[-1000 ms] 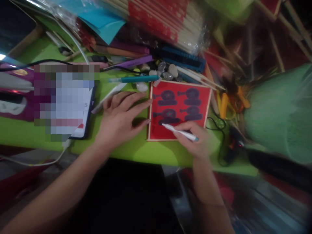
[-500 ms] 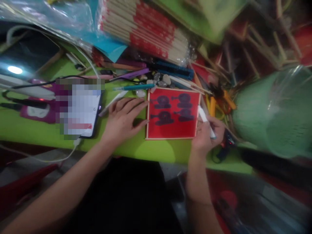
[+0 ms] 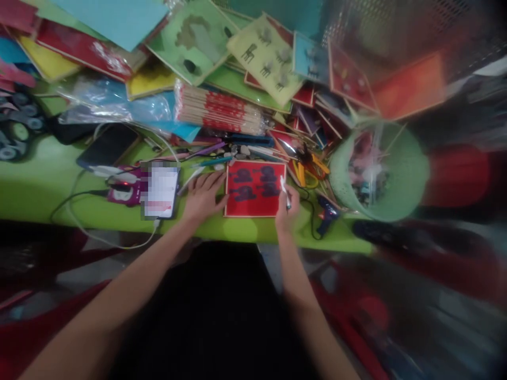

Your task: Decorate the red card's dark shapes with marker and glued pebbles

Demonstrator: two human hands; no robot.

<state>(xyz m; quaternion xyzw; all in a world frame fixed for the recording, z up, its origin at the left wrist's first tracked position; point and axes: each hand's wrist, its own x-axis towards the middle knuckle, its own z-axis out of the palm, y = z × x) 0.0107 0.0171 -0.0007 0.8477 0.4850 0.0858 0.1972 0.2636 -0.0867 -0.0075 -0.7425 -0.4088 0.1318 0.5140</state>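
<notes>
A red card [image 3: 253, 208] with a pale stick border lies on the green table before me, bearing several dark, rounded shapes. My left hand [image 3: 204, 196] rests flat at the card's left edge, fingers spread and tips touching the border. At the right edge, my right hand [image 3: 288, 207] is closed around a white marker [image 3: 283, 184], which is tilted with its upper end by the card's border. A phone [image 3: 162, 190] with a lit, partly blurred screen lies left of my left hand.
Right of the card are orange-handled pliers [image 3: 315, 166], a small glue gun [image 3: 328, 214] with a looping cord, and a green basket [image 3: 412, 174] holding scraps. Bundled sticks [image 3: 222, 108] and decorated cards [image 3: 267, 55] are piled behind. A purple power strip [image 3: 122, 192] with cables sits at left.
The view has pulled back and shifted, showing more of the table and the cards behind. Both hands keep their places at the card, with the marker still in my right hand.
</notes>
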